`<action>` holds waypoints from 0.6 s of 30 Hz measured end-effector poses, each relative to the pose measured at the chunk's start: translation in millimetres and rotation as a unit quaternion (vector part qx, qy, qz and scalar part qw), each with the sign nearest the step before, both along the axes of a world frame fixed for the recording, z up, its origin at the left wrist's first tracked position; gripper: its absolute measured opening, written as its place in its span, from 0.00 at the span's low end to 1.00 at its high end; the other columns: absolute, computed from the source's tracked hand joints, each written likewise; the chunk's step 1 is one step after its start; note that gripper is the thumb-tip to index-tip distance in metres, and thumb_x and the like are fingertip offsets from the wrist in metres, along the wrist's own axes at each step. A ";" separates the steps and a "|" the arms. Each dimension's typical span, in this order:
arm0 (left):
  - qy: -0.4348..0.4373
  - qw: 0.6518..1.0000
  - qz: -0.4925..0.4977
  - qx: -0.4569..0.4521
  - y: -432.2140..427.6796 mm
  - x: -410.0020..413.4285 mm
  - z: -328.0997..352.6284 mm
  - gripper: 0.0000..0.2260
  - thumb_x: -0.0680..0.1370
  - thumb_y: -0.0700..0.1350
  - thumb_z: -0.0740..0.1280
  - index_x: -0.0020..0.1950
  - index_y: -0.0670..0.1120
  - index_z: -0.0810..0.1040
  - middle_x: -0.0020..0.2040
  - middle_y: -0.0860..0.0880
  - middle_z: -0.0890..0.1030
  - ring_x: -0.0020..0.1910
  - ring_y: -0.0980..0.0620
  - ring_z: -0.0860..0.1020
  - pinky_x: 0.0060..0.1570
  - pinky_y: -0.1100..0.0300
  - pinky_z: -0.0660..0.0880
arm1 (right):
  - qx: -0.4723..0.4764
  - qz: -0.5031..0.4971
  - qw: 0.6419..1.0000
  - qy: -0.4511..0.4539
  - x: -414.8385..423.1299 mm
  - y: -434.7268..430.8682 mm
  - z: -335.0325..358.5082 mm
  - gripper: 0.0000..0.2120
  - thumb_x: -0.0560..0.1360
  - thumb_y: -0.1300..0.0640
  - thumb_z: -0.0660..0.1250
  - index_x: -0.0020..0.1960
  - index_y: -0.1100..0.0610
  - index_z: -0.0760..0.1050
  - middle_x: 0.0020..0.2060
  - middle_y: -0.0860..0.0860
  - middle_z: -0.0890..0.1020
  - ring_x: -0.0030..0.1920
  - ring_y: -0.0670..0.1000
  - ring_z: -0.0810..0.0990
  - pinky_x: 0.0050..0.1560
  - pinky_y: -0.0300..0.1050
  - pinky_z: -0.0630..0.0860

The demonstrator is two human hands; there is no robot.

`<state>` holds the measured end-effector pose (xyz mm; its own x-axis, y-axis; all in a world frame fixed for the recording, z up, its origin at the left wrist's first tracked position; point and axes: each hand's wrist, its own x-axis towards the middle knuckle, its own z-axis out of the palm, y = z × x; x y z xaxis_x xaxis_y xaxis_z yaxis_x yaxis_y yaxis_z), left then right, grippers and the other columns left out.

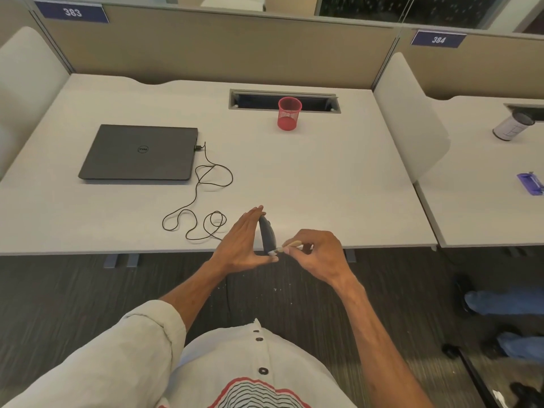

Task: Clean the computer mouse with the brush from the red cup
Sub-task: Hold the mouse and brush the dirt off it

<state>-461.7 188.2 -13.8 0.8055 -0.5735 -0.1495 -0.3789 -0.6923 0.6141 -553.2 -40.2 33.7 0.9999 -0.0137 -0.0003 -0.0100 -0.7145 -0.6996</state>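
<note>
As mouse [267,234] stands on edge over desk [323,172] near rim: left hand [244,245] pinches it, fingertips to thumb.
right hand [316,254]: pinches brush [290,245], bristles at mouse's lower end.
red cup [289,113]: back of desk.

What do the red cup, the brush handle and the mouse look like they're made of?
The cup: red-coated wire mesh, probably metal; the dark slot shows through its wall. The brush handle: pale matte wood, seemingly, though small. The mouse: dark, smooth plastic, likely.
</note>
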 end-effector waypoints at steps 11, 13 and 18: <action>-0.002 1.000 0.007 -0.006 -1.6 3.7 2.3 0.59 0.71 0.71 0.79 0.89 0.49 0.49 0.91 0.52 0.49 0.90 0.48 0.52 0.88 0.47 0.53 | 0.131 -0.184 0.974 0.017 6.0 -9.3 -23.5 0.02 0.79 0.47 0.78 0.50 0.43 0.90 0.47 0.35 0.89 0.44 0.46 0.85 0.44 0.48 0.86; 0.002 1.000 0.007 -0.005 -1.9 3.5 1.7 0.59 0.71 0.71 0.79 0.89 0.49 0.49 0.91 0.52 0.48 0.90 0.48 0.52 0.88 0.47 0.52 | 0.163 -0.196 0.967 0.004 6.6 -9.2 -23.6 0.02 0.80 0.49 0.78 0.49 0.44 0.90 0.48 0.36 0.90 0.43 0.46 0.85 0.42 0.43 0.85; 0.013 1.000 0.004 -0.008 -3.6 1.6 1.6 0.59 0.71 0.70 0.79 0.89 0.50 0.48 0.91 0.51 0.49 0.90 0.48 0.52 0.89 0.43 0.54 | 0.236 -0.159 0.958 0.021 5.7 -5.0 -22.9 0.04 0.80 0.52 0.77 0.49 0.46 0.91 0.45 0.41 0.91 0.35 0.45 0.83 0.39 0.37 0.83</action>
<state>-460.1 184.6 -12.2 0.8059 -0.5696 -0.1615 -0.3568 -0.6849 0.6353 -547.6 -45.3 10.8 0.9441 -0.3065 -0.1217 -0.2101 -0.2749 -0.9382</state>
